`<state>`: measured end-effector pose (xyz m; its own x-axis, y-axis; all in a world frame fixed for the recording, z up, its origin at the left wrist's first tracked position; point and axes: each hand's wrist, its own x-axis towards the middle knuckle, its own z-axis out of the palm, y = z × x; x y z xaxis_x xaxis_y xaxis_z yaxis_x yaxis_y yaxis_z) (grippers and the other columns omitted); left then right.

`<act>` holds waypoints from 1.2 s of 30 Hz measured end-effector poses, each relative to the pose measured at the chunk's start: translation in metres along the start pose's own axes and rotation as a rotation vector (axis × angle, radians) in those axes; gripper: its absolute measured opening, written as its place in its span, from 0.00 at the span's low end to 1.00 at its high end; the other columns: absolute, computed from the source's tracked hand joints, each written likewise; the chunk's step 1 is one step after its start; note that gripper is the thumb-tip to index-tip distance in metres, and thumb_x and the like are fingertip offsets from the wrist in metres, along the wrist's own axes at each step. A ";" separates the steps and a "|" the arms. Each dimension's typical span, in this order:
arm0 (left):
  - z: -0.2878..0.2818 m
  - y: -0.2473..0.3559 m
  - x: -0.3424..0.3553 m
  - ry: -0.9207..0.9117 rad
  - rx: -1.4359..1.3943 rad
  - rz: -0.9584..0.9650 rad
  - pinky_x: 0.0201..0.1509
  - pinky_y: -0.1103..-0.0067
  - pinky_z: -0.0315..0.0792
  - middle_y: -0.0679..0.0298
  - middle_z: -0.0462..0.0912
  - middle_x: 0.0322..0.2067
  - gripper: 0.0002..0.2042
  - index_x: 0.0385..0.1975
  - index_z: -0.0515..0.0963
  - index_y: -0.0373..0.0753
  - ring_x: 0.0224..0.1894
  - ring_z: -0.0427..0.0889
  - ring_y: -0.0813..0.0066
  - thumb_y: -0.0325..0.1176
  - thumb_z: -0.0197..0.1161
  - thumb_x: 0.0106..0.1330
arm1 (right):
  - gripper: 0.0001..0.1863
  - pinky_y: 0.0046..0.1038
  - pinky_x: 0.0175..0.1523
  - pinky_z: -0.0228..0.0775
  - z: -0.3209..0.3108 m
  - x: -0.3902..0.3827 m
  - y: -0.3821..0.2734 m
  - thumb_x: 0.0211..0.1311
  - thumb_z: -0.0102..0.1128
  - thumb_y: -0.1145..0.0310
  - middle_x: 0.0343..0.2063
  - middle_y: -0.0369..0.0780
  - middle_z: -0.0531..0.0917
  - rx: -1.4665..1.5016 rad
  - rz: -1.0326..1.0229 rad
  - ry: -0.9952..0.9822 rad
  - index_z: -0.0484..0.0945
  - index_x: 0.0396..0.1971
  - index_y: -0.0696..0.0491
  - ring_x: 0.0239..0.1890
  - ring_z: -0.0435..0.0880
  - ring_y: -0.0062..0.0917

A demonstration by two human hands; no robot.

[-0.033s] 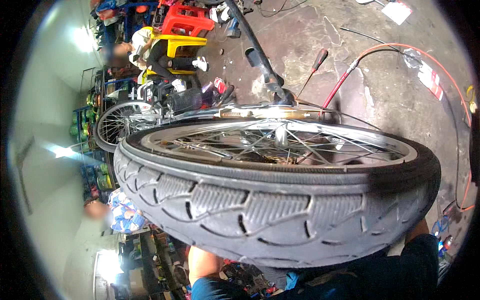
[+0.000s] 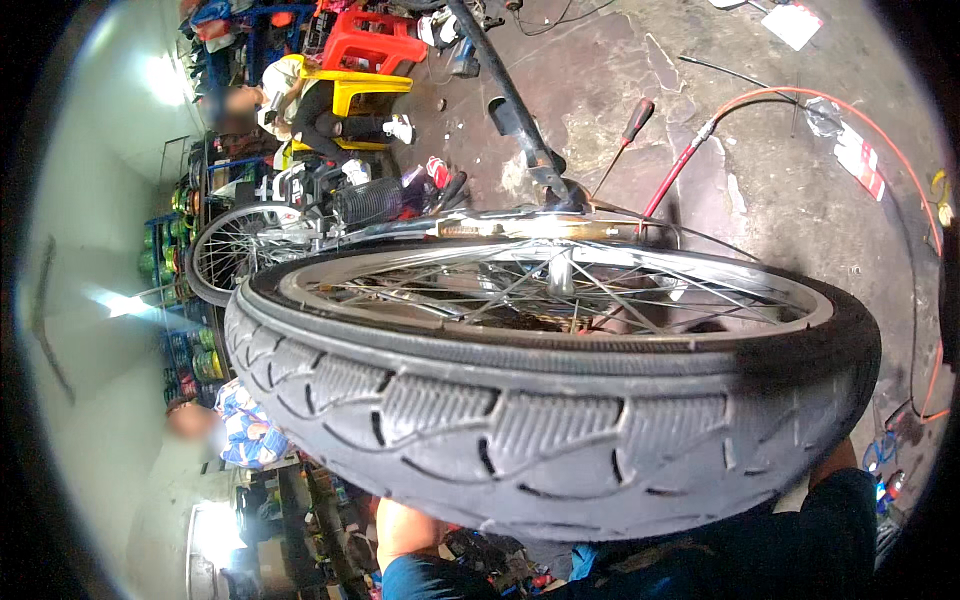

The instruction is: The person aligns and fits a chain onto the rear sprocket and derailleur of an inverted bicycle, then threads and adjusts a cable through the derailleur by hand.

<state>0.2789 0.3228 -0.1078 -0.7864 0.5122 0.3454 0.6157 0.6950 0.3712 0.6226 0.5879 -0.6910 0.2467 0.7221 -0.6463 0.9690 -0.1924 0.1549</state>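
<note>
The left hand (image 2: 405, 530) is under the lower left edge of the black rubber bicycle tyre (image 2: 520, 440); if it grips, I cannot tell, because the fingers are hidden. The right hand is hidden behind the tyre, only a dark blue sleeve (image 2: 830, 520) shows. The tyre sits on a silver spoked rim (image 2: 560, 290) and fills the middle of the view. Behind it, a red-handled screwdriver (image 2: 632, 125) and an orange cable (image 2: 800, 95) lie on the grey concrete floor (image 2: 760, 200).
</note>
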 end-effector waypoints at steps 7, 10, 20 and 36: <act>-0.003 0.010 -0.006 0.076 -0.056 -0.172 0.41 0.68 0.72 0.56 0.78 0.35 0.12 0.34 0.76 0.35 0.36 0.77 0.63 0.37 0.62 0.57 | 0.60 0.58 0.61 0.47 0.006 -0.004 -0.012 0.41 0.59 0.32 0.65 0.53 0.44 0.002 -0.015 -0.017 0.42 0.65 0.55 0.67 0.42 0.49; 0.009 0.003 -0.010 0.079 -0.129 -0.254 0.42 0.68 0.72 0.56 0.78 0.35 0.12 0.34 0.75 0.36 0.37 0.77 0.63 0.37 0.62 0.57 | 0.60 0.57 0.61 0.47 0.005 0.004 -0.001 0.41 0.59 0.33 0.65 0.53 0.45 -0.008 0.013 0.002 0.41 0.65 0.56 0.67 0.42 0.49; 0.012 0.014 -0.021 0.188 -0.338 -0.543 0.44 0.68 0.73 0.57 0.77 0.38 0.12 0.35 0.75 0.37 0.40 0.77 0.65 0.37 0.63 0.56 | 0.59 0.54 0.63 0.47 0.003 0.006 -0.006 0.44 0.57 0.34 0.64 0.55 0.45 -0.019 -0.011 0.016 0.40 0.64 0.59 0.67 0.43 0.49; 0.034 0.035 -0.014 -0.032 -1.096 -0.904 0.41 0.81 0.70 0.68 0.77 0.30 0.11 0.32 0.73 0.38 0.33 0.75 0.79 0.31 0.67 0.55 | 0.66 0.46 0.66 0.44 -0.026 0.011 -0.013 0.36 0.60 0.31 0.63 0.59 0.48 -0.045 -0.158 0.013 0.38 0.64 0.64 0.66 0.44 0.53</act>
<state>0.3099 0.3566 -0.1289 -0.9155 0.1303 -0.3806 -0.3766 0.0554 0.9247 0.6132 0.6159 -0.6809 0.0911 0.7497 -0.6555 0.9953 -0.0462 0.0855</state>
